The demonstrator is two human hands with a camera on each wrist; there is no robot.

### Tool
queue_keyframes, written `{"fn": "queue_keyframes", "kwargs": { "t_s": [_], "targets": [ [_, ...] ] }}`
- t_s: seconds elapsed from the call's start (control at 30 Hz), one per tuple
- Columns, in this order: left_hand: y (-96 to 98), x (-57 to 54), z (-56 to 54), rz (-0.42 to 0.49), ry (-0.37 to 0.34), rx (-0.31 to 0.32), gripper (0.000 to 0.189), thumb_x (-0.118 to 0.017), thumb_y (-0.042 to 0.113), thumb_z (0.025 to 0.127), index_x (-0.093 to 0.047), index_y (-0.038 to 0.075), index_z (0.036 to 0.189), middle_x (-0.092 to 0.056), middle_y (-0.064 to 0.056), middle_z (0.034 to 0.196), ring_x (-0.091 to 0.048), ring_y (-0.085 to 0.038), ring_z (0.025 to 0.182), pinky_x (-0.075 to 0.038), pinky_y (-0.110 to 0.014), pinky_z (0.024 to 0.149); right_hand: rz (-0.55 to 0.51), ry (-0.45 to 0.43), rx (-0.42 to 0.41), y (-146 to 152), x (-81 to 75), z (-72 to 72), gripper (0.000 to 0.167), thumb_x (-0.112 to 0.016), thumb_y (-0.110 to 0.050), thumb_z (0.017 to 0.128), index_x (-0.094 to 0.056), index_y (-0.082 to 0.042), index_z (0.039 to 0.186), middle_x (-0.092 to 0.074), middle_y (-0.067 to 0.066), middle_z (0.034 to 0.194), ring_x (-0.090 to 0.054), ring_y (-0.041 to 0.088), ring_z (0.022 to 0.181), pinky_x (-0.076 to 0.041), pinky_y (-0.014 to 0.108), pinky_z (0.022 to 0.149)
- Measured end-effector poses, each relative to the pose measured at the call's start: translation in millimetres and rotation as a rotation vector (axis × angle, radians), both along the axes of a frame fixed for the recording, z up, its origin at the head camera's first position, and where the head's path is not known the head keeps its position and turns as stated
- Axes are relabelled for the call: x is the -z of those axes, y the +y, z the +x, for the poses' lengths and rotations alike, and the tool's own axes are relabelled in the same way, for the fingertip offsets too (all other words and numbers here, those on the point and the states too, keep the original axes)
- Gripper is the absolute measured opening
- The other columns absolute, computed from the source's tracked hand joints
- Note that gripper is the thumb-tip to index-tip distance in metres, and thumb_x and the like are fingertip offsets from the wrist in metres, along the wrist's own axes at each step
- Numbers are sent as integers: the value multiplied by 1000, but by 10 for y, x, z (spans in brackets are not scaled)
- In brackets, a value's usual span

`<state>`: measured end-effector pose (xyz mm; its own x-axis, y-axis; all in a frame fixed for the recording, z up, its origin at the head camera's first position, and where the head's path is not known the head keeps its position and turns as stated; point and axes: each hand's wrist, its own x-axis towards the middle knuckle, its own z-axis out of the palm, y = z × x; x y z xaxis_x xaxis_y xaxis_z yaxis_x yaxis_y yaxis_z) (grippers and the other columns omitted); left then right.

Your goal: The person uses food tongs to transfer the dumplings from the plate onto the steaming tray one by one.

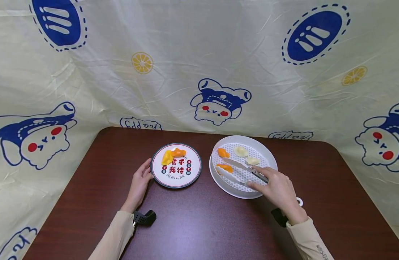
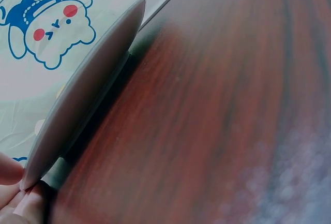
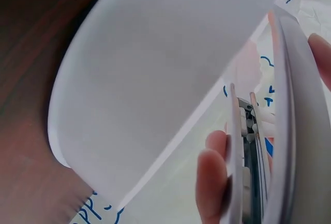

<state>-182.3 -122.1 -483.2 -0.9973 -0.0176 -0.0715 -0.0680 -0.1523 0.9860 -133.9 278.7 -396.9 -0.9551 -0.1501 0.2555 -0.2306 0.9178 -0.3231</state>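
Observation:
At the left, my left hand (image 1: 140, 180) pinches the rim of a round white plate (image 1: 194, 156) with a dark edge and red and black lettering. A yellow dumpling-like piece (image 1: 167, 157) and an orange one (image 1: 179, 152) lie on the plate. My right hand (image 1: 279, 187) grips a pair of tongs (image 1: 240, 165), its arms spread over a white round steamer tray (image 1: 269, 157). Between the tong tips is an orange dumpling-like piece (image 1: 228, 168). Another orange piece (image 1: 223, 152) and two pale pieces (image 1: 241, 151) sit farther back on the tray's perforated mat.
Plate and tray stand side by side on a dark brown wooden table (image 1: 186, 224). Behind the table's far edge hangs a pale printed sheet (image 1: 173, 94). A white ring (image 1: 299, 201) shows beside the right wrist.

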Motion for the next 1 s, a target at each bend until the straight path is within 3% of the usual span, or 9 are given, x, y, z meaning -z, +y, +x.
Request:
{"fn": "queue_keyframes", "kwargs": {
  "t_s": [0.27,0.73,1.0],
  "targets": [
    [0,26,-15,9,5,-8,62,-39,-12,87,-26,-6,147,-31,-21,149,-35,-28,134,-40,-11,85,-49,115,-18,-49,-84,-27,57,-80,-39,73,-68,-7,118,-67,17,112,-62,36,99,-47,54,73],
    [-2,38,-24,11,0,-7,61,-39,-12,88,-27,-5,147,-31,-21,149,-35,-28,134,-40,-11,85,-56,100,-109,-474,-213,-212,61,-81,-40,72,-67,-9,122,-66,13,116,-60,33,106,-46,52,84],
    [-5,32,-21,-10,3,-10,61,-39,-11,88,-27,-5,147,-30,-20,150,-34,-28,135,-40,-11,84,-27,61,-147,-753,-211,-343,63,-82,-42,70,-67,-10,122,-67,9,108,-61,25,89,-49,42,65]
  ]
}}
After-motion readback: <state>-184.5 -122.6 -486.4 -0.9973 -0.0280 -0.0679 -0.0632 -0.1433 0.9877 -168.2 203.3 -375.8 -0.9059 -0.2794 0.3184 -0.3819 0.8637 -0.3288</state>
